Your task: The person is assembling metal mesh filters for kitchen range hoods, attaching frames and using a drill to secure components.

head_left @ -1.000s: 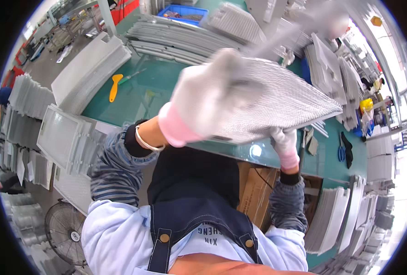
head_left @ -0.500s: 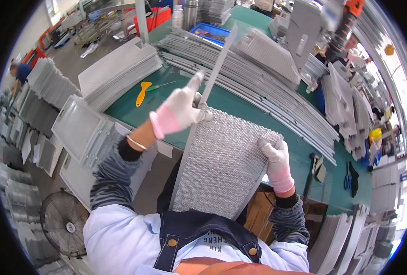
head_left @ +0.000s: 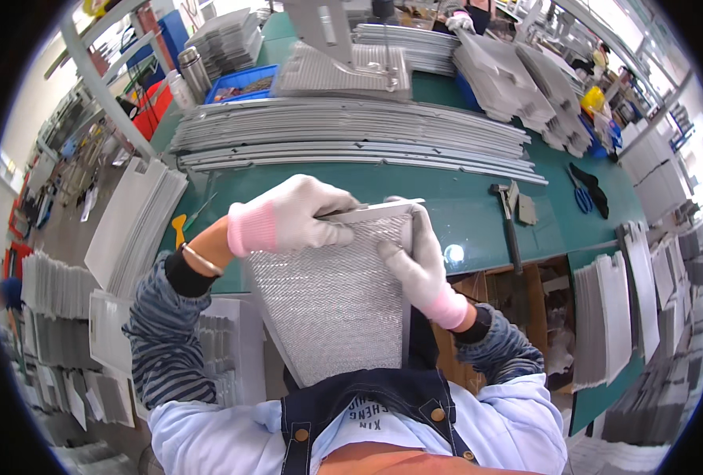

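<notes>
The green table (head_left: 466,210) bears strips (head_left: 351,127) beyond left fingers (head_left: 333,233) clasping a bar (head_left: 387,210) and right fingers (head_left: 396,257) a panel (head_left: 331,313).

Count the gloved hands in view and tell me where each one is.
3 visible: the left hand at the mesh panel's upper left, the right hand at its upper right, and a co-worker's hand across the bench. Others may be hidden.
</notes>
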The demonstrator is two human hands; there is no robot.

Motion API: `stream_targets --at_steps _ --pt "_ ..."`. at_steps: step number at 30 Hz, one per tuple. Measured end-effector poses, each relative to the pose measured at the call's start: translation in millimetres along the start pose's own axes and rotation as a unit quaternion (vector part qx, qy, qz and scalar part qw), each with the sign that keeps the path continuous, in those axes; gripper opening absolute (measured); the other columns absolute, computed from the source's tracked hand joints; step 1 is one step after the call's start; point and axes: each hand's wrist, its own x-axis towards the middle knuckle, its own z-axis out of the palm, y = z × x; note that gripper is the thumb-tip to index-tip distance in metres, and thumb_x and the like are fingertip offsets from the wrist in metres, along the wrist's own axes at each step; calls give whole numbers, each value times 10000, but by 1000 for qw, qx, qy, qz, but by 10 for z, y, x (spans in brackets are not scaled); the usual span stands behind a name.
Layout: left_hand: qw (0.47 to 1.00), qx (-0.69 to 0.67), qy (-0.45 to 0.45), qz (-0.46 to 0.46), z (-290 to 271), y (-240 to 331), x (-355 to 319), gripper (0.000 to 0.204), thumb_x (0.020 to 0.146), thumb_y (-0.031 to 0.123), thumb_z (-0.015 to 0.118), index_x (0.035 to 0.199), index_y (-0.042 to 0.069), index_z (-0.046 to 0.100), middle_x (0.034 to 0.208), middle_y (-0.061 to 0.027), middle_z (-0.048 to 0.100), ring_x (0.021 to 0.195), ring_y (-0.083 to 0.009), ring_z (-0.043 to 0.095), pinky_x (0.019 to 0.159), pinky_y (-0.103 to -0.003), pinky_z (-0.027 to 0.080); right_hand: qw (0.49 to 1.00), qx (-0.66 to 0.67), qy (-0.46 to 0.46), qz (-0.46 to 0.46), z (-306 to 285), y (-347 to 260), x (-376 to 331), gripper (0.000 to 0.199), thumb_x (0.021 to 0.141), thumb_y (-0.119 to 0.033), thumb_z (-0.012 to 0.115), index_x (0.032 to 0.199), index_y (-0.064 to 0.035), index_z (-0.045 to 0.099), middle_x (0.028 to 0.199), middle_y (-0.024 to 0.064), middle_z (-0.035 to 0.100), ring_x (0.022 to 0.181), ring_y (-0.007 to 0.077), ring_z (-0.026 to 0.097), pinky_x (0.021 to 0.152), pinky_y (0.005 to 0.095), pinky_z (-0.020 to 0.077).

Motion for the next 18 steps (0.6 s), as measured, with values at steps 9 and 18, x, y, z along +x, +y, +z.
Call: stream_targets --at_steps 9,18 --pt "990 -1 41 -131 16 -68 -64 303 849 185 726 1050 -39 687 761 -127 679 667 -172 617 670 -316 495 956 -255 95 -109 64 147 42 533 783 0 723 1287 81 570 781 43 576 633 57 498 575 213 452" --pt "997 -4 -81 -12 228 1 321 256 932 220 616 1020 -19 648 734 -157 626 633 -247 599 630 -348 485 914 -331 161 -173 -335 -76 -124 514 782 -27 785 1258 57 609 667 23 640 522 28 497 528 180 424"
